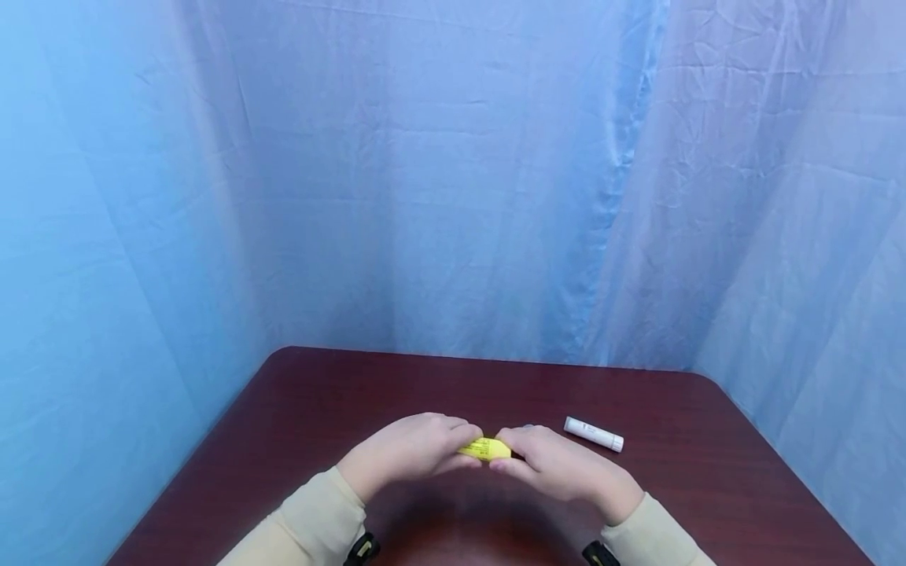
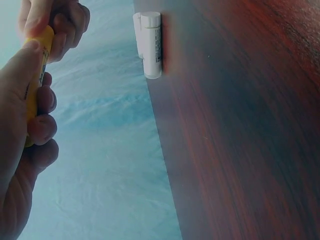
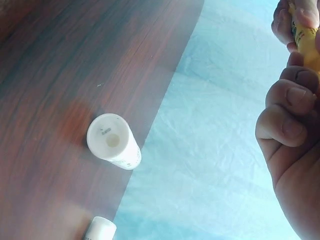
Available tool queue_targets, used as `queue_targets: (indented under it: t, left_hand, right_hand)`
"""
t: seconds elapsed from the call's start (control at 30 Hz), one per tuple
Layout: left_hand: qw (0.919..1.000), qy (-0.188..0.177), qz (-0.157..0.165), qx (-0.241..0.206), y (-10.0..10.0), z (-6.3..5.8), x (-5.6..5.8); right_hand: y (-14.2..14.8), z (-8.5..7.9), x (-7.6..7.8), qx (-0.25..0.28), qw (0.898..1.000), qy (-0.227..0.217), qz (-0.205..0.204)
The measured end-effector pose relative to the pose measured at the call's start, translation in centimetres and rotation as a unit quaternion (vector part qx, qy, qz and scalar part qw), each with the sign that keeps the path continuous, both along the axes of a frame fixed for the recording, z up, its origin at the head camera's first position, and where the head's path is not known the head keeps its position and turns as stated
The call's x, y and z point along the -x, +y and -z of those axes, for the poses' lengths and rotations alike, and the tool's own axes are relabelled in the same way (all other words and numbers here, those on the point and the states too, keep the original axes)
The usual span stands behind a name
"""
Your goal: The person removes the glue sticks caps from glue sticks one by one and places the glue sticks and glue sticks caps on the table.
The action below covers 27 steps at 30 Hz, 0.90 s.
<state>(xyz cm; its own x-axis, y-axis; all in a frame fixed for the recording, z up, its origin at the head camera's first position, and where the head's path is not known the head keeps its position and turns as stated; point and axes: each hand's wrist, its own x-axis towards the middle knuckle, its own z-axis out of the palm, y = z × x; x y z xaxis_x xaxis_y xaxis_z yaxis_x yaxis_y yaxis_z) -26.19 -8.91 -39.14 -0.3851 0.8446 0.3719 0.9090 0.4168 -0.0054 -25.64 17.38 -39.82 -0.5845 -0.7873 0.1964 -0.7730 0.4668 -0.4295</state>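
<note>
A slim yellow tube with dark print [image 1: 485, 449] is held in both hands, low over the front middle of the table. My left hand [image 1: 421, 446] grips its left part, thumb on top and fingers curled beneath, as the left wrist view shows. My right hand [image 1: 559, 464] pinches the other end, with the thumb and fingers covering it. Between the hands a short printed stretch of the yellow tube shows, narrowing toward the right. Beyond the right hand lies a white tube with a ridged cap [image 1: 593, 434].
Two white tubes show in the right wrist view, a larger one [image 3: 114, 141] with its round end facing the camera and another [image 3: 101, 229] at the lower edge. The dark red wooden table [image 1: 318, 393] has rounded far corners. Pale blue curtains [image 1: 453, 196] surround it.
</note>
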Motion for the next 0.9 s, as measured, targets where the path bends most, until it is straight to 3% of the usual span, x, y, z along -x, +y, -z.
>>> queue_targets:
  t: [0.17,0.27,0.37,0.5,0.67,0.9]
  left_hand:
    - [0.9964,-0.084,-0.003,0.01,-0.04,0.06,0.08]
    - [0.9948,-0.102,-0.003,0.009,-0.06,0.06,0.09]
    - [0.9968,-0.079,-0.004,0.009,-0.02,0.01,0.13]
    - [0.9996,-0.021,-0.002,0.018,0.14,-0.09,0.05]
    - [0.9985,0.044,-0.005,0.031,0.31,-0.08,-0.06]
    - [0.9977,0.062,0.015,0.025,0.3,0.3,-0.17]
  right_hand:
    - [-0.02,0.24,-0.11,-0.005,1.0,0.016,-0.004]
    - [-0.08,0.27,-0.15,-0.005,1.0,0.016,-0.002]
    - [-0.11,0.24,-0.05,0.004,1.0,-0.017,0.001]
    - [-0.11,0.44,0.28,0.019,0.998,-0.065,-0.006]
    - [-0.04,0.64,0.49,0.016,0.998,-0.068,-0.004]
    - [-0.11,0.37,0.02,0.002,0.996,-0.084,0.004]
